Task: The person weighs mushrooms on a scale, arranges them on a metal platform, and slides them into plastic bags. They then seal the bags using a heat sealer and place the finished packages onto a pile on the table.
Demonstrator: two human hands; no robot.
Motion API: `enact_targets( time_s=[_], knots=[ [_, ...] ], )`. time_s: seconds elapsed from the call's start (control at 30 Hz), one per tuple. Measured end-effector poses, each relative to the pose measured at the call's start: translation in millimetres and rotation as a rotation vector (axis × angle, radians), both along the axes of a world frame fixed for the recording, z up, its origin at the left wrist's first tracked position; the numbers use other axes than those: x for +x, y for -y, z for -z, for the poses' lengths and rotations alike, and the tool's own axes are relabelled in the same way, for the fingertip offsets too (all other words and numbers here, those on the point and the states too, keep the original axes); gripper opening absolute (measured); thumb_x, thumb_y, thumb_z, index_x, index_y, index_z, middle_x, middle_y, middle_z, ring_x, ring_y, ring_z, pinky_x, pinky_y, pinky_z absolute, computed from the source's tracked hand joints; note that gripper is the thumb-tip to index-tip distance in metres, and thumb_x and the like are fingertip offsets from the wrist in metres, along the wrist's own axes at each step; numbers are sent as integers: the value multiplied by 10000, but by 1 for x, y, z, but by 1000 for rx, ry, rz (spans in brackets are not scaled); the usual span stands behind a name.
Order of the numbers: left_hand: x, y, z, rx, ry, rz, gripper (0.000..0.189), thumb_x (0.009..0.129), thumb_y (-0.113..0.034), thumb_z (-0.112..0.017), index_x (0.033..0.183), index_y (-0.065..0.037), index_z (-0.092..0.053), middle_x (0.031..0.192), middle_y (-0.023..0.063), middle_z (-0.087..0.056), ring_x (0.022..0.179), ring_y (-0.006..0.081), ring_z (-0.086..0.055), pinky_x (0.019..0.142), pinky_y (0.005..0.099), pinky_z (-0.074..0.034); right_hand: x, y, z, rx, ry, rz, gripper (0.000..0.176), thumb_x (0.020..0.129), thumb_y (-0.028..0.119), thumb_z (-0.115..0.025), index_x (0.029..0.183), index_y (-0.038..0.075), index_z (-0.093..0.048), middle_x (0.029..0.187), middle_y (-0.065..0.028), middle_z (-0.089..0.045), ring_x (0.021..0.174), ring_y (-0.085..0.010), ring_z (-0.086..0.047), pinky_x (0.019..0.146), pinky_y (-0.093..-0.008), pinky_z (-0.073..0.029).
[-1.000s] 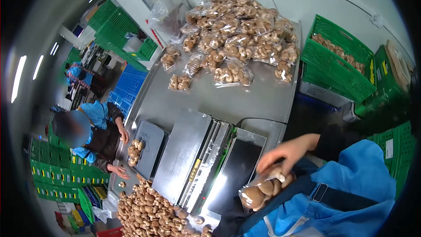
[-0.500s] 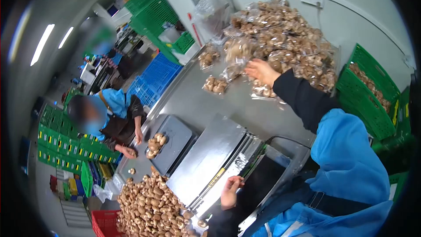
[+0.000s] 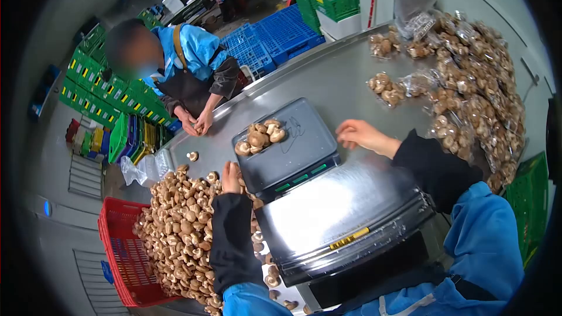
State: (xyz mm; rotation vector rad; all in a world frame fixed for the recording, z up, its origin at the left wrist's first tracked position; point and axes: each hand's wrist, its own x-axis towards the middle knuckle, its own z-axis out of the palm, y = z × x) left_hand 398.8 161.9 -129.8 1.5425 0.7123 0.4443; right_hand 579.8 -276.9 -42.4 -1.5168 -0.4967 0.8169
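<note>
Steel table (image 3: 328,76) carries all items. Bagged mushrooms (image 3: 474,93) are piled along its right side. The loose mushroom heap (image 3: 181,228) lies at the near left edge, above a red crate (image 3: 120,251). The sealing machine (image 3: 333,210) stands in front of the scale (image 3: 293,152), whose platter bears a few mushrooms (image 3: 260,134). Left hand (image 3: 230,178) rests on the heap beside the scale, fingers bent downward; grip cannot be determined. Right hand (image 3: 358,134) hovers just right of the scale, fingers loosely curled, empty. Yellow label (image 3: 351,238) on the machine: illegible.
</note>
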Motion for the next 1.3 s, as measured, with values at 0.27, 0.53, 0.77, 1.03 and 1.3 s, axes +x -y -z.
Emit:
enact_targets(
  time_s=[0.27, 0.53, 0.77, 1.03, 1.3],
  knots=[
    [79, -8, -2, 752, -351, 123, 404, 860, -245, -601, 1171, 11, -575, 1015, 156, -661, 913, 242, -630, 810, 331, -480, 40, -194, 46, -83, 274, 72, 882, 733, 424, -756, 1377, -7, -334, 1297, -268, -456, 1197, -339, -471, 994, -383, -385],
    [52, 60, -29, 580, -145, 82, 352, 851, -188, -663, 1134, -9, -558, 983, 109, -640, 838, 180, -626, 734, 310, -503, 13, -179, 44, -143, 565, 102, 813, 679, 336, -782, 1310, -32, -426, 1254, -246, -469, 1174, -368, -477, 996, -379, -396],
    [-48, 195, -95, 524, -98, 177, 295, 856, -155, -647, 1097, 8, -593, 1000, 147, -562, 890, 248, -572, 791, 334, -466, -82, -41, -12, -217, 409, 19, 802, 732, 252, -767, 1358, -27, -350, 1304, -207, -419, 1145, -313, -503, 947, -364, -439],
    [-130, 295, -71, 474, -17, 230, 310, 895, -104, -574, 1168, 38, -535, 1148, 213, -551, 1086, 340, -541, 934, 365, -423, -165, 67, -2, -299, 507, 62, 688, 723, 202, -756, 1311, 25, -447, 1350, -189, -394, 1242, -361, -414, 1036, -388, -356],
    [-115, 314, -74, 844, 45, 186, 413, 859, 27, -543, 1267, 28, -478, 1319, 241, -477, 1212, 384, -471, 1020, 415, -381, -178, 72, -5, -333, 559, 54, 666, 742, 253, -735, 1312, 47, -459, 1379, -175, -383, 1251, -348, -410, 1031, -387, -361]
  ],
)
